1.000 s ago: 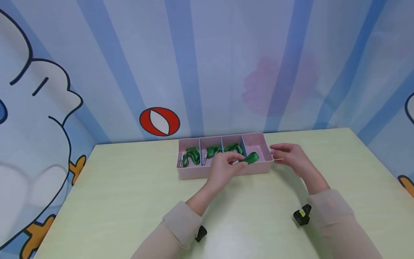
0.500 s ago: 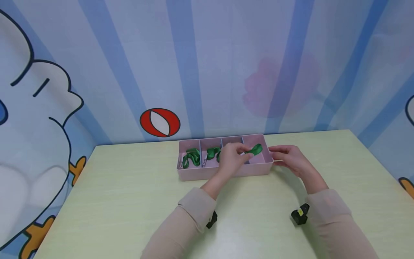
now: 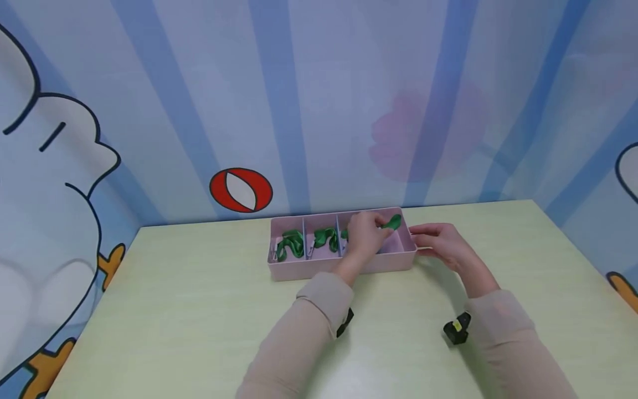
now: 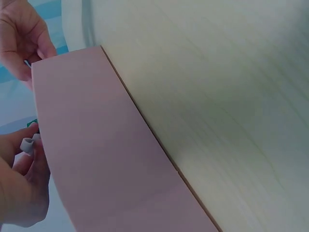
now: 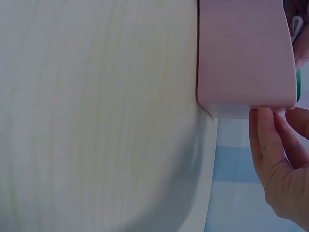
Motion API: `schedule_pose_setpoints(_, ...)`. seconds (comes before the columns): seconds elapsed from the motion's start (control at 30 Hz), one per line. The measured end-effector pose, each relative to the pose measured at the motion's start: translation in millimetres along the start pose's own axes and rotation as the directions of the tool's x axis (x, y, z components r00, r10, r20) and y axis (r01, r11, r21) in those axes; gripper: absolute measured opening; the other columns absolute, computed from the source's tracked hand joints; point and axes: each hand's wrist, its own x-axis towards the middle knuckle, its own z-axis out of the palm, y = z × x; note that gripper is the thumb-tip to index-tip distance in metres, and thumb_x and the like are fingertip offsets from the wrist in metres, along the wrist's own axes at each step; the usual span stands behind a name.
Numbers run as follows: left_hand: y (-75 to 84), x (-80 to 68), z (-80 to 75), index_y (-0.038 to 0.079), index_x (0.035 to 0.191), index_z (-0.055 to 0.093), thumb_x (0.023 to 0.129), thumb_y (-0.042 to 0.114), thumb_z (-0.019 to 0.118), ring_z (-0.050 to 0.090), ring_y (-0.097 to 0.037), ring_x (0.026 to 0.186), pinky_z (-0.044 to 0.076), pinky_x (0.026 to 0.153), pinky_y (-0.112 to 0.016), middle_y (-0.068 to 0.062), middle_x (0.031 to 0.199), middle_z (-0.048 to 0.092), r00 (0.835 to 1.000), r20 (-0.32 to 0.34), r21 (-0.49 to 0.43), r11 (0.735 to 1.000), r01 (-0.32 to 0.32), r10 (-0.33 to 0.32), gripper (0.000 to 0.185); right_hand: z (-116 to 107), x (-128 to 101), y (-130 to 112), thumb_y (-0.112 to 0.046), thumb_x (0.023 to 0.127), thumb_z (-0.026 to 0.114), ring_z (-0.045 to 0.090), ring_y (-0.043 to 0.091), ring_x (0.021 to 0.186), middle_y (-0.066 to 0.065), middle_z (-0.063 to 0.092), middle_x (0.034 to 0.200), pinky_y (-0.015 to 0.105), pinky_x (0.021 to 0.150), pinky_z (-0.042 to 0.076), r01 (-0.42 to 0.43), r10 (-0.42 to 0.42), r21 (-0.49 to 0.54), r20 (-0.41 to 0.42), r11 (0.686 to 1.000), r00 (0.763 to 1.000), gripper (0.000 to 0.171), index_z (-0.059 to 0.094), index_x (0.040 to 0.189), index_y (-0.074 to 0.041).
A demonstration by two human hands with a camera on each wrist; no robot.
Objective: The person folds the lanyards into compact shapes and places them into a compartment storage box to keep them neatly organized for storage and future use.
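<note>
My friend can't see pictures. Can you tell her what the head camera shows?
A person's left hand holds a green strap over the rightmost compartment of a pink divided tray, while the right hand touches the tray's right end. More green straps lie in the other compartments, on a pale green table.

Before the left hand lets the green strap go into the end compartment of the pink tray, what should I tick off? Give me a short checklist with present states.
1. Left hand holds the green strap: ok, pinched above the tray.
2. Strap is over the rightmost compartment of the pink tray: ok, by the head view.
3. Right hand steadies the tray: ok, fingers on its right end wall.
4. That compartment has room: cannot tell, the left hand covers much of its floor.
5. The other straps lie inside their own compartments: ok for the two left ones; the third is mostly hidden.
6. Tray sits flat on the table: ok.
</note>
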Motion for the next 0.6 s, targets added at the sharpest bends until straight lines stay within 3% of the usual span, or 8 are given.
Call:
schedule_pose_setpoints(0.2,-0.8,8.5,14.7,0.005,0.074,0.07,0.08,0.01,0.073,0.059,-0.016,0.072,0.048,0.069,-0.027,-0.003,0.073,0.067,1.0,-0.008,0.133,0.991,-0.023,0.024,0.008,0.4,-0.1,1.6,-0.004,0.093,0.052,0.061,0.013,0.095,0.032,0.046,0.129,0.027,0.079,0.053,-0.006,0.006,0.015,0.01,1.0,1.0,0.046,0.037,0.13,0.019)
schedule_pose_setpoints(0.33,0.9,12.1,21.7,0.008,0.077,0.069,0.082,0.007,0.069,0.058,-0.017,0.069,0.046,0.061,-0.028,-0.003,0.073,0.065,0.997,0.04,0.279,0.957,-0.08,0.072,0.005,2.1,-1.0,0.7,-0.001,0.093,0.05,0.061,0.013,0.095,0.031,0.046,0.128,0.026,0.079,0.053,-0.006,0.006,0.032,0.013,0.999,1.0,0.045,0.036,0.13,0.02)
schedule_pose_setpoints(0.43,2.3,13.3,26.8,0.014,0.082,0.07,0.084,0.009,0.066,0.062,-0.016,0.07,0.049,0.056,-0.029,-0.001,0.078,0.067,0.992,0.09,0.445,0.888,-0.116,0.084,0.006,5.6,-1.0,-0.4,0.0,0.092,0.049,0.061,0.012,0.093,0.032,0.047,0.127,0.026,0.078,0.053,0.0,-0.001,0.032,0.01,0.999,1.0,0.044,0.038,0.13,0.02)
schedule_pose_setpoints(0.6,0.3,11.3,33.1,0.024,0.083,0.073,0.086,0.016,0.064,0.064,-0.014,0.072,0.05,0.054,-0.031,0.004,0.083,0.069,0.987,0.158,0.654,0.749,-0.103,-0.003,0.012,13.8,0.4,-1.8,-0.001,0.093,0.049,0.061,0.013,0.096,0.033,0.046,0.127,0.027,0.08,0.053,-0.013,0.011,0.036,0.041,0.999,0.999,0.043,0.038,0.13,0.019)
